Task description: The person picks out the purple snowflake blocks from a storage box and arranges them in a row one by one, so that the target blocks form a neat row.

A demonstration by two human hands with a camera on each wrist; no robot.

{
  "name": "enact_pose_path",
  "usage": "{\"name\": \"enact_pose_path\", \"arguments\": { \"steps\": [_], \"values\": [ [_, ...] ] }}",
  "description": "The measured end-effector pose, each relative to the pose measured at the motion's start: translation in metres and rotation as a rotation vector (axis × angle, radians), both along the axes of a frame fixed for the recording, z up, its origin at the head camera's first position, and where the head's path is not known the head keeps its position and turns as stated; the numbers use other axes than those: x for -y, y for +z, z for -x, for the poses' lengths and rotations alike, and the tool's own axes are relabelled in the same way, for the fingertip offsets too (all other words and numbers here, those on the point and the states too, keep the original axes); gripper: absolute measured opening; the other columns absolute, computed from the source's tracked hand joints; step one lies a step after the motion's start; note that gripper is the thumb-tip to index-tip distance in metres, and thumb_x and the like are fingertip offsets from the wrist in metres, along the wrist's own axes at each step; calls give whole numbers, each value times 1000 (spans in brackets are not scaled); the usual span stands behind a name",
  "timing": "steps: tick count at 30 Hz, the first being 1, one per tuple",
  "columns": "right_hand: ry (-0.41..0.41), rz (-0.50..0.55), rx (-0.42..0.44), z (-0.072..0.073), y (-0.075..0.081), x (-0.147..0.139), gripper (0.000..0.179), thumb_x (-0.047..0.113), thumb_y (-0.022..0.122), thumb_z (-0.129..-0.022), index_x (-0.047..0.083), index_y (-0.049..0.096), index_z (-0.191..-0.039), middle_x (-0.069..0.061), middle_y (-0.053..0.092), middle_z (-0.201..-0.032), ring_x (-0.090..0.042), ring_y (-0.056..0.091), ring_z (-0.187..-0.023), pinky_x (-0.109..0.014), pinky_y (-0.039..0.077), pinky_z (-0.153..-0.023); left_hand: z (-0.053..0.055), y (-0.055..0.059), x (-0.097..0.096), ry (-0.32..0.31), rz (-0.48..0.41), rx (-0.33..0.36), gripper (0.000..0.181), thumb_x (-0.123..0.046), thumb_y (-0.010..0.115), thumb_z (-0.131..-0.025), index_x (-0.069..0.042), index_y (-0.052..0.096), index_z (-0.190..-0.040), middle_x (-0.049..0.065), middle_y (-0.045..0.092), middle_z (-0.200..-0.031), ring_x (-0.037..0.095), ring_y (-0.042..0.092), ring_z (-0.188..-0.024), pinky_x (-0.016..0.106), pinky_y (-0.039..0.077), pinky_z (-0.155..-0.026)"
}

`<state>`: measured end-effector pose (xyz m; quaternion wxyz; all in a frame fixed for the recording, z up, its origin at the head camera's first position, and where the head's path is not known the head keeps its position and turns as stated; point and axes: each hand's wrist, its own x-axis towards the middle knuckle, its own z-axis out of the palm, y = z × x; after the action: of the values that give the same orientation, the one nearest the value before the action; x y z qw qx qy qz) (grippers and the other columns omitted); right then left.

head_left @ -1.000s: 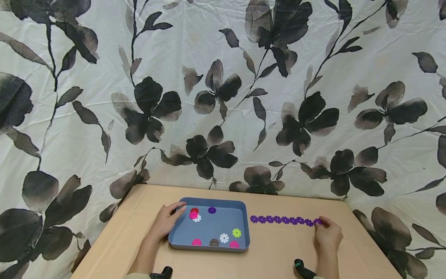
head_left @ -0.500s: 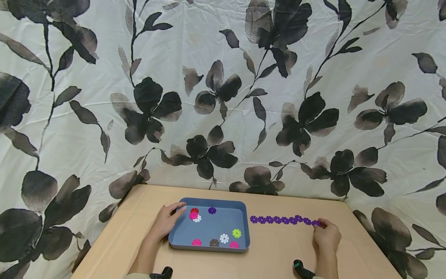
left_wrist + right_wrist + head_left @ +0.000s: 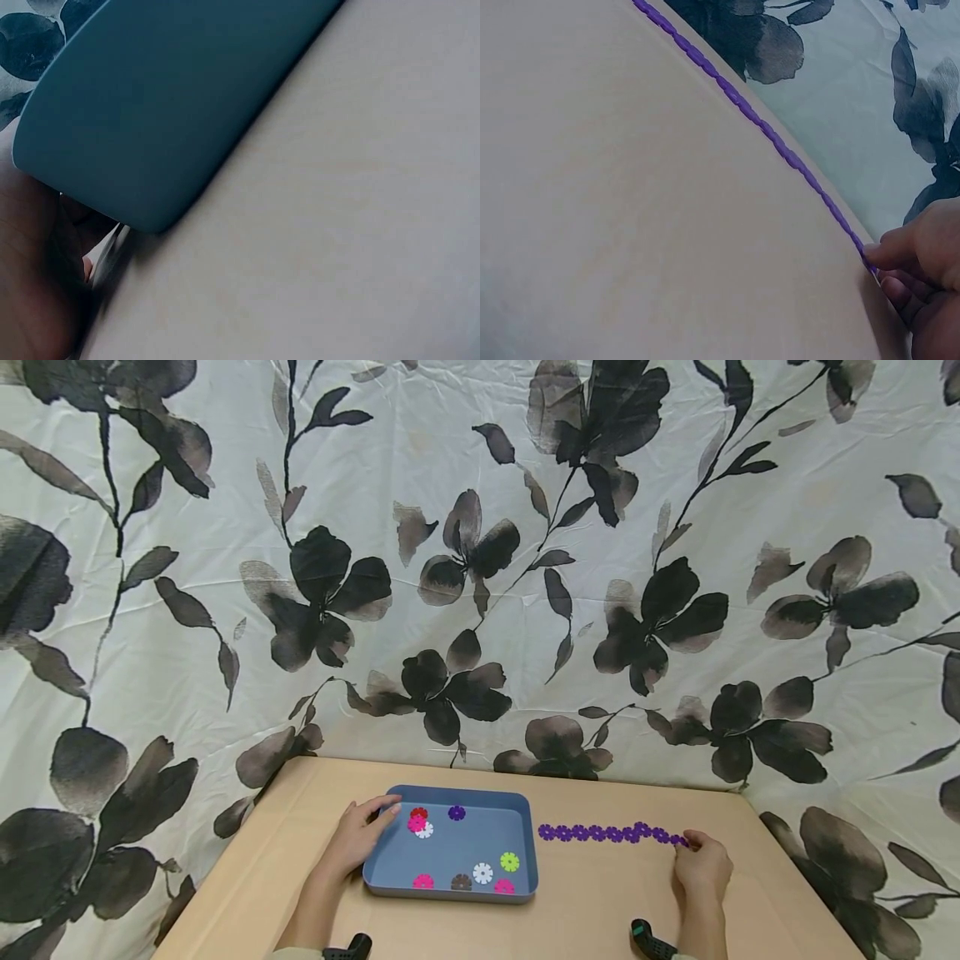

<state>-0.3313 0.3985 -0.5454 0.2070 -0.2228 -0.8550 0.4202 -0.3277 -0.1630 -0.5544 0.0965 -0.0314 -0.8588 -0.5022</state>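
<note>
A row of purple flower-shaped discs (image 3: 597, 832), joined into a chain, lies on the table right of a blue tray (image 3: 450, 893). Between thumb and fingers, my right hand (image 3: 703, 864) pinches the chain's right end; the right wrist view shows the purple strip (image 3: 742, 105) edge-on, running up to the fingertips. My left hand (image 3: 356, 837) holds the tray's left edge near its far corner, thumb over the rim. In the left wrist view the tray's outer wall (image 3: 172, 97) hides part of that hand (image 3: 30, 277).
Loose flower discs lie in the tray: a purple one (image 3: 457, 812), a lime one (image 3: 510, 861), a white one (image 3: 483, 872), a brown one (image 3: 461, 882), plus red and pink ones. A floral cloth (image 3: 480, 568) hangs behind the wooden table (image 3: 585, 910).
My right hand has shifted slightly left and down with the chain's end. The chain now bends upward past its middle. The left hand and tray have stayed put.
</note>
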Motion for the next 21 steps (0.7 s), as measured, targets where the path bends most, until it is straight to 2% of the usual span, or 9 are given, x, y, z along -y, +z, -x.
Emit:
{"name": "enact_pose_path", "arguments": {
  "steps": [9,13,21],
  "values": [
    [6,-35,8,2,-1,1,34,-3,55,-99,-10,60,-133,-34,59,-124,-51,54,-117,-66,48,-100,1,-1,-1,-7,21,-44,40,-38,64,-104,-14,70,-135,17,65,-142,41,51,-143,62,0,-131],
    [17,-63,14,3,0,2,33,-2,55,-101,-9,60,-133,-33,60,-124,-51,55,-115,-65,49,-99,1,-1,-1,-4,14,-32,41,-40,64,-104,-15,70,-136,17,65,-143,41,51,-144,60,-1,-132],
    [37,-83,16,5,2,2,33,2,54,-103,-8,59,-134,-35,60,-128,-55,53,-123,-68,45,-106,3,-1,-1,-9,1,-11,44,-43,63,-104,-15,69,-137,16,64,-145,40,49,-146,58,-2,-133]
  ]
}}
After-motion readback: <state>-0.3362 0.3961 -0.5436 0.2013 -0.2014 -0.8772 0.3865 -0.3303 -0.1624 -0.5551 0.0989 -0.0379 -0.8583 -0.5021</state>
